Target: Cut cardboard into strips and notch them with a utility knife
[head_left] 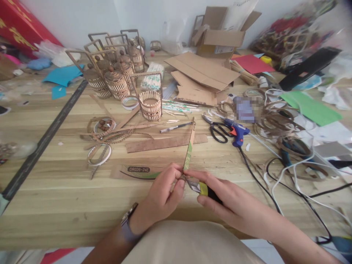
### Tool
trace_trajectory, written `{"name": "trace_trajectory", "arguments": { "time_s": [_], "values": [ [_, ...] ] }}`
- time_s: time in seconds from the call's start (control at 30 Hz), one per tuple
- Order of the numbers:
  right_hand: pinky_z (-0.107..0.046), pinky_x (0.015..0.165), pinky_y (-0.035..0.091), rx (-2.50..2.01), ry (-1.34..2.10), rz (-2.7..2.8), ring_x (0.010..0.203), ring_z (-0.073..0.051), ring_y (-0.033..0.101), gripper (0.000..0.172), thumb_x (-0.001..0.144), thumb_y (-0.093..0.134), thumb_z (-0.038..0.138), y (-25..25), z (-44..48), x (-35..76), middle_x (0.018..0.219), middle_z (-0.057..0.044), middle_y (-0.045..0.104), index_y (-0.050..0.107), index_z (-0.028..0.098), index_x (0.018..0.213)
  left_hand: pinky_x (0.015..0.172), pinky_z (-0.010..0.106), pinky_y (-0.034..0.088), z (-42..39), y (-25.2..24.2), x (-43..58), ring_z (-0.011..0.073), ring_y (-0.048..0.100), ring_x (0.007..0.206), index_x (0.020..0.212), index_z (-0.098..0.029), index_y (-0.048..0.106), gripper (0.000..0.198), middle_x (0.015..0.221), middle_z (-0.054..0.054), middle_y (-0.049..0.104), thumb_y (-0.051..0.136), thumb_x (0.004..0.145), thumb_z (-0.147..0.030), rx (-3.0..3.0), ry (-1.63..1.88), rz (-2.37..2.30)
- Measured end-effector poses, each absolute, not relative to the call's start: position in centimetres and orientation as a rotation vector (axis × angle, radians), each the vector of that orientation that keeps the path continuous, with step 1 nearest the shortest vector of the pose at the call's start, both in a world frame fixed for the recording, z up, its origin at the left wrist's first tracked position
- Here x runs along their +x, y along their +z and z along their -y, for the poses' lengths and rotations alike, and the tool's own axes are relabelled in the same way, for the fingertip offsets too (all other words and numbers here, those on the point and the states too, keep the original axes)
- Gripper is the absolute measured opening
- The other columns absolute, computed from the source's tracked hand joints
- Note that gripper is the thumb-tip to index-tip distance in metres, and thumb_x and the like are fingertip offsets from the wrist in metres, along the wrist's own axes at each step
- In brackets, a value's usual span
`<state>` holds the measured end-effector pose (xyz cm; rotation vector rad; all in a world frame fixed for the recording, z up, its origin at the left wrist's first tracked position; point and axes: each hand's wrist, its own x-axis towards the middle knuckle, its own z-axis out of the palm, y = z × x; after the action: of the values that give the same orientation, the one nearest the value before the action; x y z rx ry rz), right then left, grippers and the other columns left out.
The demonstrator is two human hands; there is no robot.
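Observation:
My left hand (162, 194) pinches the near end of a long narrow cardboard strip (189, 146) that runs away from me across the wooden table (68, 198). My right hand (222, 198) is wrapped round a yellow and black utility knife (202, 188), and its blade touches the strip's near end right by my left fingers. A watch sits on my left wrist. Under the strip lies a flat cardboard piece with a printed label (139, 169).
Several small wooden-slat baskets (150, 104) stand at the back left. Scissors (217, 130), a blue glue gun (238, 132) with its black cord, loose cables (297, 176), flattened cardboard (203, 73), an open box (220, 36) and coloured paper lie at the right and back.

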<state>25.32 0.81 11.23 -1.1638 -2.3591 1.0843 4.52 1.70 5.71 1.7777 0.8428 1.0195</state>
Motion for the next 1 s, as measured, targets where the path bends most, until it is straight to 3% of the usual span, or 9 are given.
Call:
{"name": "trace_trajectory", "arguments": {
  "time_s": [0.43,0.57,0.83,1.0],
  "values": [
    [-0.036,0.083,0.060,-1.175,0.848,2.589,0.108,-0.022,0.070,0.056,0.097,0.049,0.021,11.6,-1.4,25.9,0.133,-0.007,0.066,0.035,0.028,0.150,0.078,0.027,0.042,-1.7,5.6,4.5,0.0153,0.054,0.086,0.089,-0.020,0.046,0.013,0.094,0.003,0.054,0.040,0.099,-0.015,1.802,1.020,-0.814],
    [-0.038,0.080,0.060,-1.183,0.796,2.627,0.101,-0.023,0.072,0.058,0.097,0.049,0.023,11.6,-1.4,25.8,0.120,-0.008,0.071,0.031,0.027,0.153,0.078,0.027,0.042,-1.7,5.7,4.5,0.0151,0.053,0.087,0.089,-0.020,0.046,0.013,0.094,0.003,0.054,0.040,0.099,-0.015,1.804,1.005,-0.807],
    [-0.038,0.072,0.059,-1.171,0.705,2.627,0.091,-0.024,0.073,0.053,0.099,0.048,0.027,11.4,-1.2,25.7,0.112,-0.009,0.073,0.035,0.025,0.150,0.078,0.028,0.043,-1.8,5.8,4.5,0.0153,0.051,0.084,0.089,-0.020,0.047,0.014,0.090,0.003,0.052,0.038,0.099,-0.015,1.832,0.991,-0.775],
    [-0.032,0.074,0.058,-1.152,0.824,2.444,0.094,-0.021,0.072,0.040,0.099,0.048,0.025,10.4,-0.7,25.2,0.115,-0.010,0.072,0.048,0.022,0.139,0.079,0.027,0.044,-1.7,5.6,4.4,0.0157,0.052,0.087,0.094,-0.020,0.048,0.013,0.094,0.004,0.053,0.038,0.100,-0.014,1.883,0.981,-0.768]
  ]
}}
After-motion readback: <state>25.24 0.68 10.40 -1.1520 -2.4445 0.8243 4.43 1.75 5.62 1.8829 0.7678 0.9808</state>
